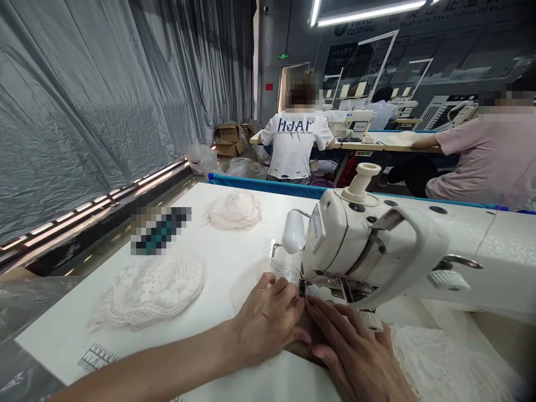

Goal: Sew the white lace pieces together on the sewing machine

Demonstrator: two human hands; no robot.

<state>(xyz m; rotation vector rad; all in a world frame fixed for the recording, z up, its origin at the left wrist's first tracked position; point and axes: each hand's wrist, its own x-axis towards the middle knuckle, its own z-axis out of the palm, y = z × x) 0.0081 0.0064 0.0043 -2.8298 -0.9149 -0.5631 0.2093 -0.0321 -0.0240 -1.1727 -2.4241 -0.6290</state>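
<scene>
Both my hands rest on the white table point(234, 262) at the needle of a white sewing machine point(377, 245). My left hand point(268, 321) lies palm down, its fingertips pressed together at the presser foot point(302, 290). My right hand point(355, 352) lies flat beside it with fingers stretched toward the needle. A piece of white lace point(285, 268) runs out behind the presser foot; what lies under my palms is hidden. More white lace fabric point(439, 363) lies at the right under the machine arm.
A stack of lace pieces point(151, 293) sits left of my hands and a pale pink stack point(235, 212) lies farther back. A printed ruler point(97, 357) marks the table's near edge. Two people sit at work tables behind; cardboard boxes point(229, 139) stand by the curtain.
</scene>
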